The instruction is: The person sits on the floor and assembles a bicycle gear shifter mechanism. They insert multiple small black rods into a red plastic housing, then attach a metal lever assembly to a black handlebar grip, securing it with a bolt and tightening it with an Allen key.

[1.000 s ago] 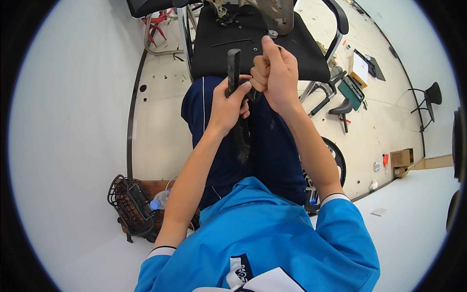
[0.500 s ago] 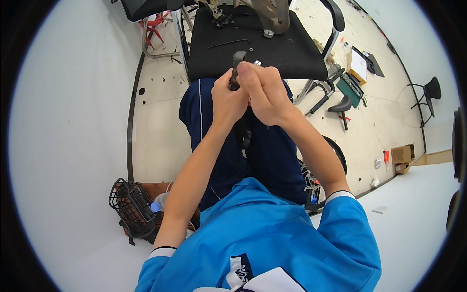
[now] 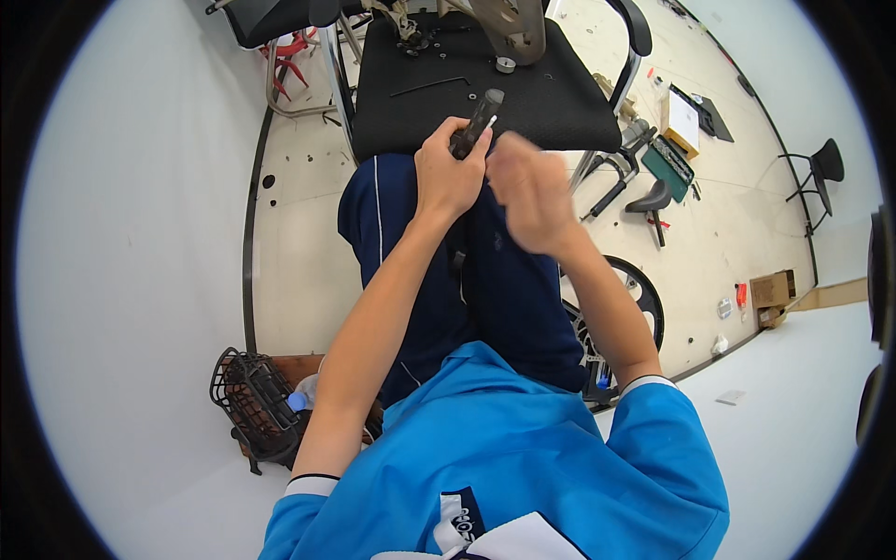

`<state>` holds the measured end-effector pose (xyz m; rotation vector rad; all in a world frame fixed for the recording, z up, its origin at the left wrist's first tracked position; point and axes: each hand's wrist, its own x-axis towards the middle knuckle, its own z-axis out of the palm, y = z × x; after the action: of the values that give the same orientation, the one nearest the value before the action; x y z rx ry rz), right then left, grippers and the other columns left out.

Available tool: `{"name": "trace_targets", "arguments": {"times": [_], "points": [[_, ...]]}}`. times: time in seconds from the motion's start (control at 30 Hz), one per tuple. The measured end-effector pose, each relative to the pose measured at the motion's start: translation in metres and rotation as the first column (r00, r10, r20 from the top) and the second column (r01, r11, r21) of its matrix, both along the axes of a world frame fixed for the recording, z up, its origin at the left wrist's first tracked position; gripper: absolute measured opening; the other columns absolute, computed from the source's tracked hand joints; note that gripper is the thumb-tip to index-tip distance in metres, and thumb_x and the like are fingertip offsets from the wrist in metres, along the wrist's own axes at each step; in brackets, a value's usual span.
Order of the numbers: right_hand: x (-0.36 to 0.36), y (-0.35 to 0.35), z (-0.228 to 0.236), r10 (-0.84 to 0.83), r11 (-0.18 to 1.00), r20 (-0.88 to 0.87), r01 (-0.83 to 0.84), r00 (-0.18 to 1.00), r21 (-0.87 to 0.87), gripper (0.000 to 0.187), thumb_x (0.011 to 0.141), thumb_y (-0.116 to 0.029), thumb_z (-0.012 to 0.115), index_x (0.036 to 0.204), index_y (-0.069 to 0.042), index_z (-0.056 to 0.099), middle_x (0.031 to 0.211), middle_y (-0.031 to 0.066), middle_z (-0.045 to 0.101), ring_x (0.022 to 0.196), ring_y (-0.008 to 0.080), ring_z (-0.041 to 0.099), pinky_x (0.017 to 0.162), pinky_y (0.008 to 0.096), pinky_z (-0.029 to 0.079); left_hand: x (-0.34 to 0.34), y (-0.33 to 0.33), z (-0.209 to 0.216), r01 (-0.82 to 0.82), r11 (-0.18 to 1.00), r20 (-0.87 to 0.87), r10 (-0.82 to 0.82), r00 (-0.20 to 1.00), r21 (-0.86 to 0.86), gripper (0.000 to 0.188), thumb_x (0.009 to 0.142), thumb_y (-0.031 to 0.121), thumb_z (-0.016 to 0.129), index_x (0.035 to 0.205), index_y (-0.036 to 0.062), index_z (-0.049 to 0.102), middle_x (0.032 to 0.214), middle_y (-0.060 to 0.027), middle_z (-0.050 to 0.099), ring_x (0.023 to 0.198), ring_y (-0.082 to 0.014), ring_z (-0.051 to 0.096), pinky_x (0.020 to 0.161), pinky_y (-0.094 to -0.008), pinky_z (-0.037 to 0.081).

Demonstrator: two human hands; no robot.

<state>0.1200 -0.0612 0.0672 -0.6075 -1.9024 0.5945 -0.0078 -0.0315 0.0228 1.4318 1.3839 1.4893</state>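
Observation:
My left hand is closed around a black tube-shaped part that looks like a handlebar grip. Its rounded end points up and away, toward the chair seat. A small bright metal tip shows beside the tube, near my left thumb. Just to the right, apart from the tube, my right hand is smeared by motion. Its fingers look curled, but whether they hold anything is hidden. Both hands are above my knees, in front of the black chair seat.
On the seat lie a hex key, a small round metal part and a larger metal piece. Right on the floor are a green tool case, a bicycle saddle and a wheel. A black wire basket stands at left.
My right hand has come away from the tube, moving right and toward me. The tube now tilts to the right in my left hand, with more of it showing.

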Motion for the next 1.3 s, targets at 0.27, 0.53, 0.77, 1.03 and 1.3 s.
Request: {"name": "trace_targets", "arguments": {"times": [0.27, 0.53, 0.77, 1.03, 1.3], "points": [[0.032, 0.027, 0.006, -0.103, 0.643, -0.625, -0.428, 0.774, -0.635, 0.045, 0.105, -0.033, 0.045, 0.067, -0.014, 0.032, 0.054, -0.0045, 0.022, 0.046, 0.0056, 0.019, 0.042, 0.0249, 0.015, -0.012, -0.008, 0.007, 0.137, 0.990, 0.334, -0.120, 0.935, -0.028, 0.022, 0.094, 0.023, 0.066, 0.090, 0.0018, 0.065, 0.059, 0.0038, 0.050, 0.050, -0.0050, 0.047, 0.047, -0.0227, 0.036], [0.008, 0.044, 0.018, -0.273, 0.546, -0.920, -0.741, 0.282, -0.390, 0.048, 0.107, -0.031, 0.039, 0.064, -0.016, 0.024, 0.055, -0.0041, 0.014, 0.046, 0.0092, 0.012, 0.043, 0.0279, 0.011, -0.020, -0.024, 0.036, 0.456, 0.890, 0.742, -0.298, 0.601, -0.011, 0.032, 0.101, 0.025, 0.052, 0.116, -0.0034, 0.057, 0.074, -0.0050, 0.049, 0.050, -0.0072, 0.038, 0.049, -0.0237, 0.035], [-0.007, 0.038, 0.014, -0.406, 0.523, -0.886, -0.737, 0.226, -0.428, 0.047, 0.106, -0.027, 0.039, 0.063, -0.015, 0.024, 0.057, -0.0052, 0.015, 0.045, 0.0086, 0.013, 0.040, 0.0271, 0.012, -0.010, -0.032, 0.034, 0.289, 0.929, 0.607, -0.370, 0.703, 0.231, 0.030, 0.101, 0.023, 0.053, 0.116, -0.0033, 0.057, 0.074, -0.0052, 0.052, 0.050, -0.0060, 0.040, 0.047, -0.0231, 0.036], [-0.003, 0.038, 0.020, -0.453, 0.431, -0.841, -0.753, 0.295, -0.497, 0.048, 0.107, -0.029, 0.037, 0.063, -0.015, 0.023, 0.056, -0.0044, 0.015, 0.045, 0.0098, 0.013, 0.040, 0.0278, 0.011, -0.009, -0.043, 0.050, 0.184, 0.941, 0.429, -0.296, 0.853, 0.284, 0.023, 0.094, 0.016, 0.066, 0.110, -0.0008, 0.062, 0.074, -0.0021, 0.057, 0.054, -0.0057, 0.047, 0.049, -0.0223, 0.038], [0.009, 0.035, 0.029, -0.538, 0.243, -0.745, -0.774, 0.395, -0.585, 0.046, 0.107, -0.028, 0.039, 0.064, -0.017, 0.025, 0.054, -0.0064, 0.017, 0.042, 0.0071, 0.014, 0.036, 0.0246, 0.010, -0.013, -0.051, 0.060, 0.222, 0.768, -0.287, -0.051, 0.956, 0.601, 0.028, 0.088, 0.014, 0.073, 0.112, 0.0015, 0.064, 0.083, -0.0058, 0.063, 0.068, -0.0103, 0.056, 0.063, -0.0214, 0.044]]}}
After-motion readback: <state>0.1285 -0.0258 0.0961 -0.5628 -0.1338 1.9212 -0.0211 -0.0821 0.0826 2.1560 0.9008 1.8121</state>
